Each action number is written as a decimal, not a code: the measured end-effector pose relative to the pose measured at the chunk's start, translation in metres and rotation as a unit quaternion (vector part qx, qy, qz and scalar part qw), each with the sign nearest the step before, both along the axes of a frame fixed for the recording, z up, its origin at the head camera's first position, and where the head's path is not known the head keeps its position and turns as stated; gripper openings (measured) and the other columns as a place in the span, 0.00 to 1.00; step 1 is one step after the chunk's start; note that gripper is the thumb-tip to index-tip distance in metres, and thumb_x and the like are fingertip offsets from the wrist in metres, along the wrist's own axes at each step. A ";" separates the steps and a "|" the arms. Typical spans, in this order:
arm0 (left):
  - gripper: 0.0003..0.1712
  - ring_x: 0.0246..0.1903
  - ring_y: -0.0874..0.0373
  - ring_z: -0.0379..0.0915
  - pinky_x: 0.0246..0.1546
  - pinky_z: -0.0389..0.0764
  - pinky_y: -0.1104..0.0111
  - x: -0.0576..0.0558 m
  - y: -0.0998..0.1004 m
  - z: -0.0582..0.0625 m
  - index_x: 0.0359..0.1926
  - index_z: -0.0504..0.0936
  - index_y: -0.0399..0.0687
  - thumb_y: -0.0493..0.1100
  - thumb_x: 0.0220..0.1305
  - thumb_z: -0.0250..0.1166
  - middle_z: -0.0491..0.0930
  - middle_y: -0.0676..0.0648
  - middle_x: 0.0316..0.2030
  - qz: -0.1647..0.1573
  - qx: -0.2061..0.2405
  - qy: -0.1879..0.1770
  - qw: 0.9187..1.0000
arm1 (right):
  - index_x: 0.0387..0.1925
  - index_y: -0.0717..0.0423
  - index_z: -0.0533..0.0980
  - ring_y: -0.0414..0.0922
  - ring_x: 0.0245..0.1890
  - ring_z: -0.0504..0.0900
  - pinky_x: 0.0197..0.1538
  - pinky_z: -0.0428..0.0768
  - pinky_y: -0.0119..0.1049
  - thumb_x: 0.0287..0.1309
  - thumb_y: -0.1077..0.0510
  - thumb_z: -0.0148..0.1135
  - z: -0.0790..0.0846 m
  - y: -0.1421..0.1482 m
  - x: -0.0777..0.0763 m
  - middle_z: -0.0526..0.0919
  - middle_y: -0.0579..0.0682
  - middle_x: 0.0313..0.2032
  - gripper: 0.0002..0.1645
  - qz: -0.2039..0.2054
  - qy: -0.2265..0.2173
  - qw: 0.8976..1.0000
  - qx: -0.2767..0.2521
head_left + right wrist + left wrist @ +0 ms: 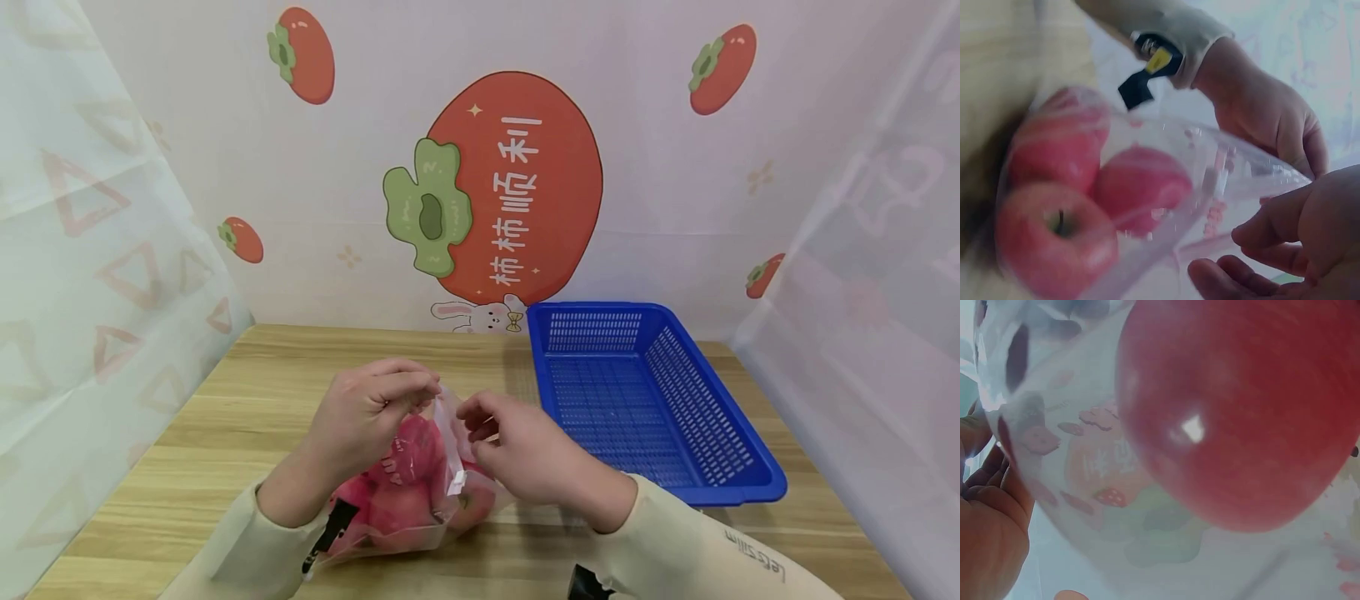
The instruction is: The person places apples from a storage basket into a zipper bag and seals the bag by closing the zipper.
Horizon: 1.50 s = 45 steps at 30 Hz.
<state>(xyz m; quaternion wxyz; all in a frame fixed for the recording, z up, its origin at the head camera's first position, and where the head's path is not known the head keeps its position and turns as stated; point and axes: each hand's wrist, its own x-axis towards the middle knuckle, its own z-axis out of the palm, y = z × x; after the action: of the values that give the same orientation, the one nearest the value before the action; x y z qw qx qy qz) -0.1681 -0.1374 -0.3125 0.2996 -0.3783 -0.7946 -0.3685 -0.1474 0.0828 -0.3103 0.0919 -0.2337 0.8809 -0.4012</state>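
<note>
A clear plastic bag (452,450) with printed patterns stands on the table in front of me, holding several red apples (401,508). My left hand (367,408) pinches the upper edge of the bag on its left side. On the other side my right hand (525,454), fingers bent, grips the bag's edge near the white strip. In the right wrist view the mouth of the bag stretches between both hands, and an apple (1057,240) with its stem shows through the plastic. One large apple (1241,412) fills much of the left wrist view behind the film.
A blue plastic basket (600,400) with perforated walls sits at the right of the wooden table (172,467), beside my right forearm. Behind the table hangs a pale backdrop (645,208) printed with persimmons, and light sheets close off both sides.
</note>
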 end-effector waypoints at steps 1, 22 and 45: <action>0.14 0.34 0.64 0.82 0.35 0.81 0.76 0.000 0.000 0.000 0.36 0.90 0.45 0.24 0.53 0.71 0.85 0.55 0.36 -0.001 0.001 -0.001 1.000 | 0.49 0.53 0.77 0.40 0.43 0.81 0.46 0.81 0.37 0.62 0.65 0.61 0.000 0.003 -0.001 0.81 0.44 0.43 0.14 -0.003 0.023 0.999 0.024; 0.15 0.34 0.63 0.82 0.36 0.81 0.76 0.000 -0.001 0.000 0.36 0.90 0.45 0.23 0.54 0.70 0.85 0.55 0.36 -0.003 0.009 -0.005 1.000 | 0.30 0.41 0.81 0.37 0.18 0.68 0.17 0.68 0.32 0.58 0.53 0.71 -0.012 -0.003 -0.017 0.70 0.39 0.21 0.05 0.090 0.271 0.909 0.305; 0.16 0.30 0.61 0.81 0.33 0.84 0.69 -0.002 -0.033 0.011 0.39 0.89 0.45 0.22 0.60 0.65 0.84 0.54 0.38 -0.020 0.076 -0.120 0.990 | 0.32 0.40 0.81 0.39 0.33 0.77 0.35 0.80 0.36 0.61 0.68 0.65 0.045 0.058 -0.007 0.79 0.34 0.31 0.16 0.066 0.187 0.980 -0.012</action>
<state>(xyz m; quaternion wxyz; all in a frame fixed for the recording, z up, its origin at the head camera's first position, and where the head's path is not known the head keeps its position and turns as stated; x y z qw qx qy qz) -0.1701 -0.1703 -0.3018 0.2230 -0.3231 -0.7865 -0.4767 -0.1548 0.1409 -0.2655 -0.0509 -0.3635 0.8601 -0.3543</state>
